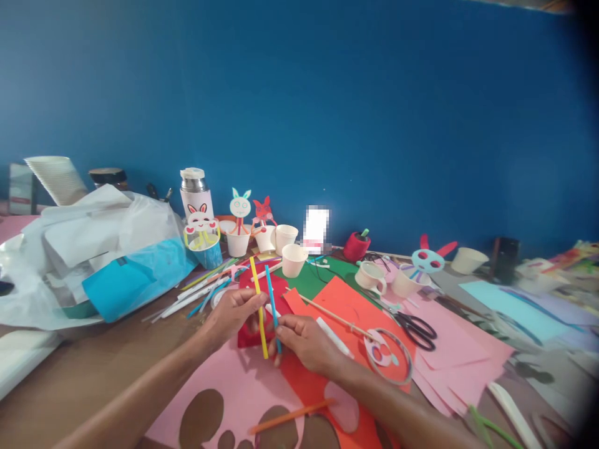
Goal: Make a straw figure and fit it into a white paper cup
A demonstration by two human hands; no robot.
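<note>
A yellow straw (255, 280) is pinched between the thumb and fingers of my left hand (238, 312), tilted slightly from upright. Close beside it, my right hand (304, 342) grips a blue straw (270, 288) at its lower part. The two straws stand nearly parallel, a small gap apart. Beneath my hands lie red paper (248, 337), an orange-red sheet (337, 305) and a pink sheet (210, 368) with round holes cut in it. An orange straw (290, 416) rests across the pink sheet near a pink cut-out oval (344, 408).
Black-handled scissors (416, 330) and a ring (405, 349) lie to the right. Several paper cups (294, 260), some with animal-face cut-outs, line the back. A plastic bag (140, 218) of paper sits left, near loose straws (187, 302). A flask (195, 187) stands by the blue wall.
</note>
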